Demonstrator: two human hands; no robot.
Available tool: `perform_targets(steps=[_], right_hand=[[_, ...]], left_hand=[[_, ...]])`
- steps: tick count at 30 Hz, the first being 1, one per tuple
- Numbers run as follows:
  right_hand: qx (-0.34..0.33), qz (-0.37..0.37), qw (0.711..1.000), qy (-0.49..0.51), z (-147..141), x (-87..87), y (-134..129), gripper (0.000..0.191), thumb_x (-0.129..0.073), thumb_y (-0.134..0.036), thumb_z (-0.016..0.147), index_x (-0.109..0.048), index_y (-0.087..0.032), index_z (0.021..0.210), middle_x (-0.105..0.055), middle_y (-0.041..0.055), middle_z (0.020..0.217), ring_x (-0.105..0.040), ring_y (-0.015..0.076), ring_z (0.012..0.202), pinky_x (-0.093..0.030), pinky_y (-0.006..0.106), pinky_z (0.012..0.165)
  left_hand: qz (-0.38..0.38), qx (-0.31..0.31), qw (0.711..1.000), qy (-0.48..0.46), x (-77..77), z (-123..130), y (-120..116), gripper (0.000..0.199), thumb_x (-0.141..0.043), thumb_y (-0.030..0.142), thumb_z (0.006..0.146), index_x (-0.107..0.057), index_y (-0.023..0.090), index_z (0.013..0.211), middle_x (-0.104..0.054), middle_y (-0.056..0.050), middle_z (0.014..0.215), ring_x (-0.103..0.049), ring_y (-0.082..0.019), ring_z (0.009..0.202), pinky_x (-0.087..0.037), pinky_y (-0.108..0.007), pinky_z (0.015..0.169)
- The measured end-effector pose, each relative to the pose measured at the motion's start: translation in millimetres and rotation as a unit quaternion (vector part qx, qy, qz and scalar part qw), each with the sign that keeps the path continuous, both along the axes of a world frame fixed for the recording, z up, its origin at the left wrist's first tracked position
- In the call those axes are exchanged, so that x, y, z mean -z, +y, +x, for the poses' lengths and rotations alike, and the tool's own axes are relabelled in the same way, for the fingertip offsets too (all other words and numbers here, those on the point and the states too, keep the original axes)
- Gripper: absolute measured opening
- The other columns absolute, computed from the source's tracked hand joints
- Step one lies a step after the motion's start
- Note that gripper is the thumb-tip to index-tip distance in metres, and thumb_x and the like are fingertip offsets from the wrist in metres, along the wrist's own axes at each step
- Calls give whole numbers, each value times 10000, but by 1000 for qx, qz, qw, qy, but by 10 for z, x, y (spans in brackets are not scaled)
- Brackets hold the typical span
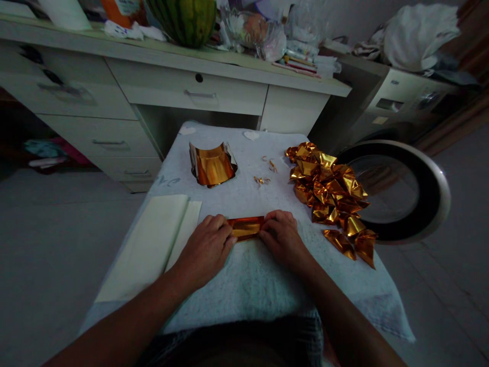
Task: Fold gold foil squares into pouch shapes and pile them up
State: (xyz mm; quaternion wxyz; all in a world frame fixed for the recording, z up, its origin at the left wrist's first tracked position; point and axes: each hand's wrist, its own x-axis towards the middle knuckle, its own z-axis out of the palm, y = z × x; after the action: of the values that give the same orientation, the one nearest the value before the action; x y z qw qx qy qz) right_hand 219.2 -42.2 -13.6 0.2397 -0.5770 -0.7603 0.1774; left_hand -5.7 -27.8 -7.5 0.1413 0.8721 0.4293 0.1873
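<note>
Between my hands a folded strip of gold foil paper (pixel 246 229) lies flat on the cloth. My left hand (pixel 210 244) pinches its left end, fingers closed. The right end is gripped by my right hand (pixel 282 237), also closed, with thumb and fingers together. Beyond them a curled stack of gold foil sheets (pixel 214 165) rests on the table. At the right lies a heap of folded gold foil pieces (pixel 328 188). Small gold scraps (pixel 262 180) are scattered in the middle. A stack of pale paper (pixel 148 244) is beside my left forearm.
The cloth-covered table (pixel 237 290) stands before a white desk with drawers (pixel 198 94). On the desk are a watermelon (pixel 183 20), a glass bowl (pixel 248 28) and several other things. To the right a washing machine's round door (pixel 393 191) hangs open beside the table.
</note>
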Motion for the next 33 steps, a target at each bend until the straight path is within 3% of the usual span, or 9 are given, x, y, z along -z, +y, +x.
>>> perform_targets(steps=[20, 33], right_hand=[[48, -11, 999, -14, -41, 5, 23, 82, -703, -253, 834, -675, -215, 766, -627, 51, 1011, -519, 249, 1030, -379, 436, 934], [66, 5, 998, -10, -31, 73, 25, 151, -737, -300, 805, -661, -195, 728, -628, 46, 977, -513, 236, 992, -377, 399, 906]], left_hand=[[63, -52, 994, 69, 38, 34, 3, 183, -558, 244, 896, -644, 163, 756, -574, -63, 820, -498, -217, 777, -476, -396, 719], [0, -57, 991, 119, -22, 49, 16, 207, -523, 261, 918, -660, 156, 804, -589, -90, 880, -517, -247, 832, -469, -422, 780]])
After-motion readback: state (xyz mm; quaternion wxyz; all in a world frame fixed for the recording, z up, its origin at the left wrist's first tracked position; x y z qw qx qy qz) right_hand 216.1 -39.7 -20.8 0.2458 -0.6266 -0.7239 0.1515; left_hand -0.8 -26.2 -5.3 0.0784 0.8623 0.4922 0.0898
